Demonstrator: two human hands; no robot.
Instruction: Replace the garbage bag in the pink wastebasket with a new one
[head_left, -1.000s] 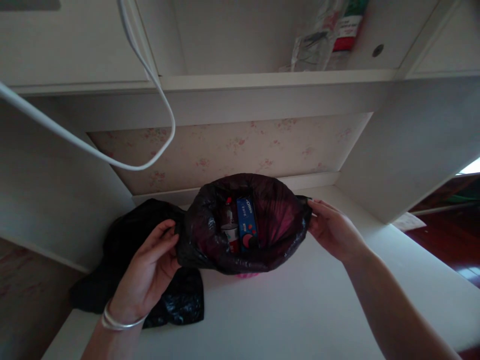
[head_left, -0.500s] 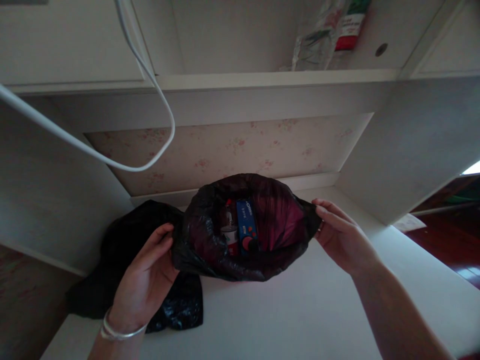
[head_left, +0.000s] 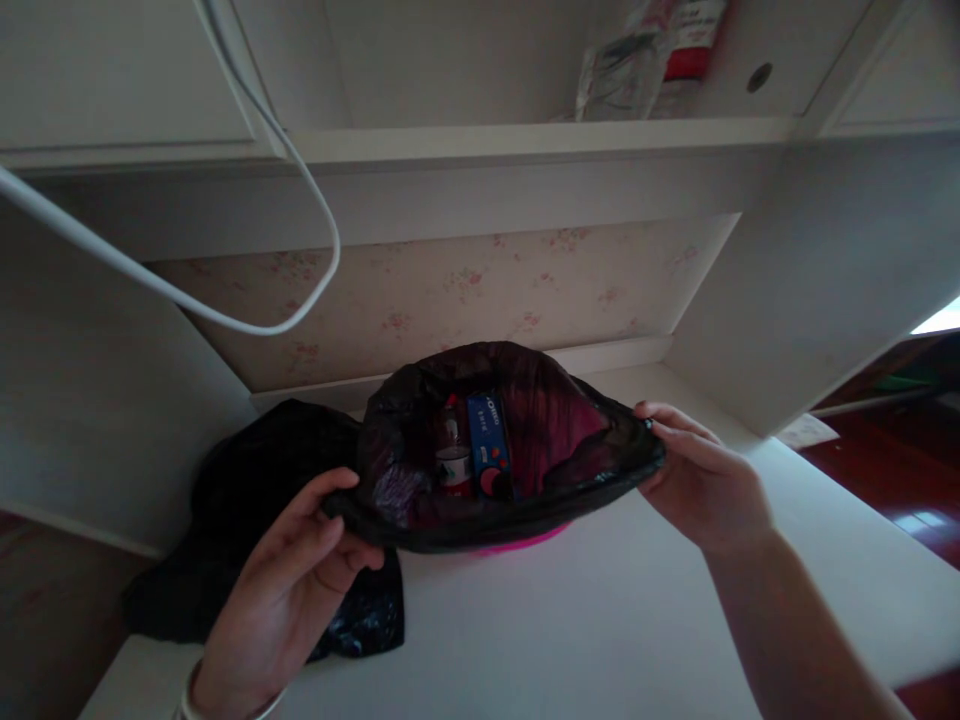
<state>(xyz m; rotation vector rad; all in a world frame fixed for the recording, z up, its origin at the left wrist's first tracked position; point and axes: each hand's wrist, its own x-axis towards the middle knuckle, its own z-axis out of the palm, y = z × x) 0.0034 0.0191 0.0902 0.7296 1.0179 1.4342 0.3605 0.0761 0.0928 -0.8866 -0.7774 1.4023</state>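
A black plastic bag (head_left: 570, 495) lines a pink container (head_left: 529, 543), of which only a strip shows below the bag's front edge. Inside lie a small bottle (head_left: 453, 455) with a red cap and a blue Oreo box (head_left: 487, 440). My left hand (head_left: 300, 570) pinches the bag's rim on the left between thumb and fingers. On the right, my right hand (head_left: 697, 470) grips the opposite side of the rim and pulls it outward. The mouth of the bag is stretched wide between both hands.
Another black plastic bag (head_left: 262, 490) lies crumpled on the white desk (head_left: 540, 640), behind my left hand. A white cable (head_left: 247, 322) hangs at upper left. Above is a shelf (head_left: 540, 140) with a bottle (head_left: 688, 55) and clear packaging (head_left: 619, 75).
Both hands have pulled the front rim of the bag taut and outward. My left hand has closed on the rim, and a pink edge now shows underneath. The view has shifted slightly.
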